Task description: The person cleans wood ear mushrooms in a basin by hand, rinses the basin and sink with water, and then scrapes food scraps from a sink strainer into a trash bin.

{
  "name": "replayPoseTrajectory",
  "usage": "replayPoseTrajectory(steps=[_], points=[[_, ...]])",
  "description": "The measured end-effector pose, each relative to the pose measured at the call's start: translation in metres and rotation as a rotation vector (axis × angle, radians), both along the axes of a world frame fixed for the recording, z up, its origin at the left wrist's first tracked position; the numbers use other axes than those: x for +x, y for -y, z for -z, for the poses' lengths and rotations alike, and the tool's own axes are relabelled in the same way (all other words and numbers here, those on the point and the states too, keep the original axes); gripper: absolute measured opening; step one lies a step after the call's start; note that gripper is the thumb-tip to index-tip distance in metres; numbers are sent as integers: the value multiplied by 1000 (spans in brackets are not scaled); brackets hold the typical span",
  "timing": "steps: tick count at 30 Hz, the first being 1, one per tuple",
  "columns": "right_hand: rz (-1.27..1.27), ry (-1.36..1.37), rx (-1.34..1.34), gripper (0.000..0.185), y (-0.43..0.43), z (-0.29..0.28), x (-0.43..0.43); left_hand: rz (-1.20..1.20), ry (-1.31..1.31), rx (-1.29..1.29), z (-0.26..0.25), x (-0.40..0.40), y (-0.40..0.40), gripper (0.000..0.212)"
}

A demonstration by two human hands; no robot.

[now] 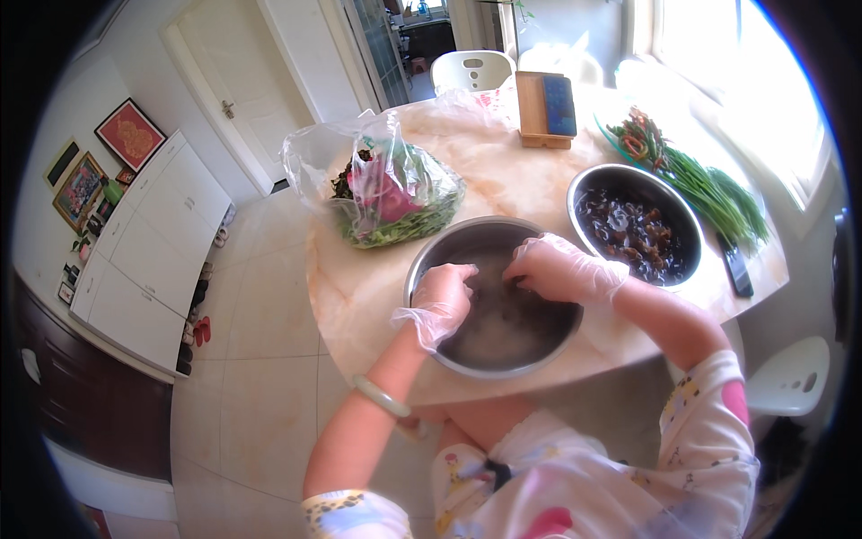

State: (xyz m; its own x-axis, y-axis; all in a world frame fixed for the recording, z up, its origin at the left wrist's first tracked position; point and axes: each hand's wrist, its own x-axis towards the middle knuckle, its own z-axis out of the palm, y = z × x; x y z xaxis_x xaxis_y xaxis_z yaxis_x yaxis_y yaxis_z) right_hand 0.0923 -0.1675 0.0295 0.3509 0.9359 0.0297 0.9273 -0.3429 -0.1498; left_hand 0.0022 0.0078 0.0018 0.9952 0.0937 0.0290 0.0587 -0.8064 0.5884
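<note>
Before me stands a steel basin (495, 369) of cloudy water on the marble-patterned table. Both of my hands wear thin clear plastic gloves and are over the basin. My right hand (549, 266) pinches a small dark brown piece (515, 279) at its far right side; it looks like wood ear fungus. At the basin's left side is my left hand (444, 293), its fingers curled, and whether it holds anything is hidden. To the right, a second steel bowl (574, 209) contains dark wood ear pieces (633, 229) in water.
A clear plastic bag (384, 182) of leafy greens lies behind the basin to the left. A phone (559, 104) leans on a wooden stand (530, 111) at the back. Green chives (707, 192) and a dark-handled knife (736, 269) lie at the right. White chairs (475, 71) stand around the table.
</note>
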Motion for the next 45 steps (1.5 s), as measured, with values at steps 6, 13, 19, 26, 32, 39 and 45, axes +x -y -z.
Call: replayPoseTrajectory(steps=[6, 13, 19, 26, 32, 39, 45], points=[[132, -351, 295, 25, 2, -5, 1, -125, 104, 45, 2, 4, 3, 34], [124, -779, 532, 23, -5, 5, 12, 10, -92, -838, 0, 1, 6, 47], [121, -796, 475, 23, -9, 0, 7, -109, -96, -901, -7, -3, 13, 20], [172, -1152, 498, 23, -8, 6, 18, -240, 94, -907, -9, -10, 10, 7], [182, -1137, 371, 19, 0, 4, 19, -264, 208, -874, -8, -7, 17, 7], [118, -1081, 380, 19, -4, 7, 17, -293, 217, -781, -12, -9, 22, 6], [113, -1041, 523, 18, -2, 6, 16, -189, 195, -865, -10, -10, 23, 9]])
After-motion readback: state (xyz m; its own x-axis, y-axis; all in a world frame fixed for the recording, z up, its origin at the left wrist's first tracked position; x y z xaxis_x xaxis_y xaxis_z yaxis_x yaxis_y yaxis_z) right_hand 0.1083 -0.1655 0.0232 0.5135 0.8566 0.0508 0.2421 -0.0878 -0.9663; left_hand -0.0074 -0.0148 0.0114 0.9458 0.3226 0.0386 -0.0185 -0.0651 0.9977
